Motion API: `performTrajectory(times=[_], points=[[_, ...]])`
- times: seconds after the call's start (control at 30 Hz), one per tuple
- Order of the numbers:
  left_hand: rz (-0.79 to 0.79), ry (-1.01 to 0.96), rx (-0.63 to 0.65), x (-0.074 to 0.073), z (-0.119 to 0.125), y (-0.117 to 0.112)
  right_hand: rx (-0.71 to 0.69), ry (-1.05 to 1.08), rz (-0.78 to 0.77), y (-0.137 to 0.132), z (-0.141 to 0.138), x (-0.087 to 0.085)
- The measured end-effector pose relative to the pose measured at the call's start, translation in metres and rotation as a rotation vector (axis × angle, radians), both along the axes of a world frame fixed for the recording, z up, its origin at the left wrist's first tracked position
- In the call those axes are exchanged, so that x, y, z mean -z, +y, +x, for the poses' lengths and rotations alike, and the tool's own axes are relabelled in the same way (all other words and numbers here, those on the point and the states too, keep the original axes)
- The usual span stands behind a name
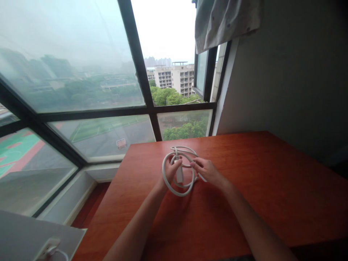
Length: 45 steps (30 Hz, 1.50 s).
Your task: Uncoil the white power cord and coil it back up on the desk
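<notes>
A thick white cable [178,194] lies in loose loops between my hands, over the middle of a reddish-brown table. My left hand [172,169] is closed around part of the loops, next to a slim white block [179,174] that hangs down from the cable. Whether the block is a plug or a socket end I cannot tell. With thumb and fingers, my right hand [206,169] pinches the right side of the loops. A small white piece [201,177] shows beneath that hand, its kind unclear.
The reddish table [244,163] meets dark-framed windows [152,105] at its far edge and a grey wall [272,79] on the right. A curtain [225,21] hangs above. At lower left, a white cord is plugged into a wall socket [50,250].
</notes>
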<state>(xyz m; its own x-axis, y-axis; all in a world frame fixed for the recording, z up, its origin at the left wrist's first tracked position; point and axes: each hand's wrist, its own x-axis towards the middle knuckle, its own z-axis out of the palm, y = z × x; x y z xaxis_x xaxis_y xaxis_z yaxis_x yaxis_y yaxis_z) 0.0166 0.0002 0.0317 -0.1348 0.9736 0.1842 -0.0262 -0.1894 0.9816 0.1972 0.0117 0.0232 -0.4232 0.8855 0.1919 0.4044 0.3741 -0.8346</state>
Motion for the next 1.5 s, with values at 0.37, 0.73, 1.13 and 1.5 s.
performTrajectory(times=[0.37,0.73,1.13,1.5], points=[[0.014,0.182,0.217,-0.018,-0.006,-0.007,-0.117,0.318,-0.355,0.001,0.016,-0.008],[0.010,0.038,0.331,-0.014,0.004,-0.014,-0.168,0.351,-0.415,-0.002,0.010,-0.008],[-0.105,-0.217,0.286,-0.013,0.009,-0.024,-0.039,0.412,-0.449,-0.003,0.009,-0.013],[-0.216,0.190,0.525,-0.020,-0.014,-0.026,0.055,0.719,-0.589,0.008,0.029,-0.014]])
